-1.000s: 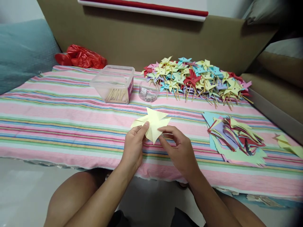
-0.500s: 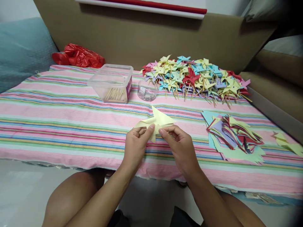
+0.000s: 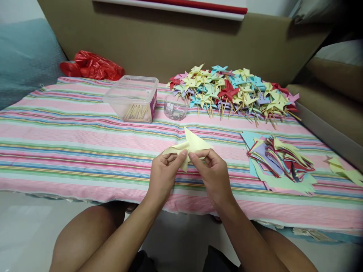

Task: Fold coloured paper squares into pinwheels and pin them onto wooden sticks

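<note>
Both hands meet near the centre of the frame on one pale yellow paper (image 3: 196,142), cut and folded into pointed blades; the left hand (image 3: 163,170) pinches its near left side between thumb and curled fingers, and the right hand (image 3: 217,172) pinches the right side the same way. The thumbs press close together by the middle, probably because the folded corners would spring open if let go. Upper centre, a clear box (image 3: 115,105) stands upright, its walls keeping the wooden sticks (image 3: 137,111) from rolling; just beside it, a small clear tub (image 3: 183,107) seems to stop tiny metal bits scattering. Finished pinwheels (image 3: 229,90) lie heaped upper right, apart from the loose cut papers (image 3: 283,162) at right, presumably so the two don't mix.
</note>
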Demonstrator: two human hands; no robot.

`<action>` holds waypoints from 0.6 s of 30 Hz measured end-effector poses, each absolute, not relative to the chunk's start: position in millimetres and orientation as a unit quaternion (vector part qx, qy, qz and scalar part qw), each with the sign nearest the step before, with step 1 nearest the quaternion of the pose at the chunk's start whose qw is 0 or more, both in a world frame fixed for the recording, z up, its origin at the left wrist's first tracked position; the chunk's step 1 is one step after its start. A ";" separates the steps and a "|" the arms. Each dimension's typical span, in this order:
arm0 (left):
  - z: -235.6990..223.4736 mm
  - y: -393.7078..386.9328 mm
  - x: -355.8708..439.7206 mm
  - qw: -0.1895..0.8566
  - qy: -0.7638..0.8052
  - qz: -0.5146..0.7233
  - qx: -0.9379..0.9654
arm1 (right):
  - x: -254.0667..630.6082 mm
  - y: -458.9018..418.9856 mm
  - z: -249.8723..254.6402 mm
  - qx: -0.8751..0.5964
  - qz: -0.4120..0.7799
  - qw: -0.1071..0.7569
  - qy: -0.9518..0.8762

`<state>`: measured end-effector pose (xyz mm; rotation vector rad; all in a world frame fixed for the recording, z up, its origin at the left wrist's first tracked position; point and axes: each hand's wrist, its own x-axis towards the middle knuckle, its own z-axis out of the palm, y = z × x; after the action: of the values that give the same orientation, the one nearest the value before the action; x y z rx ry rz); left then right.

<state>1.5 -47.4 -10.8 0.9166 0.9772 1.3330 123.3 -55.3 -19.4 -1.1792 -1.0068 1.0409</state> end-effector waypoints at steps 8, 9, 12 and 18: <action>-15.4 -47.0 1.7 0.596 0.403 0.567 0.400 | 120.6 -54.9 -19.9 -0.523 0.436 0.603 -0.416; -15.4 -46.8 1.8 0.596 0.405 0.569 0.397 | 120.2 -55.2 -19.8 -0.524 0.431 0.604 -0.418; -14.1 -46.2 1.7 0.589 0.424 0.568 0.388 | 118.1 -56.2 -19.3 -0.526 0.417 0.598 -0.438; -8.2 -44.1 -2.9 0.589 0.435 0.558 0.391 | 131.1 -52.8 -12.5 -0.515 0.397 0.635 -0.418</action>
<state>-2.9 -44.1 -8.2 0.9095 1.0125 1.3006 131.1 -52.8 -12.5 -1.1765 -0.9556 0.9063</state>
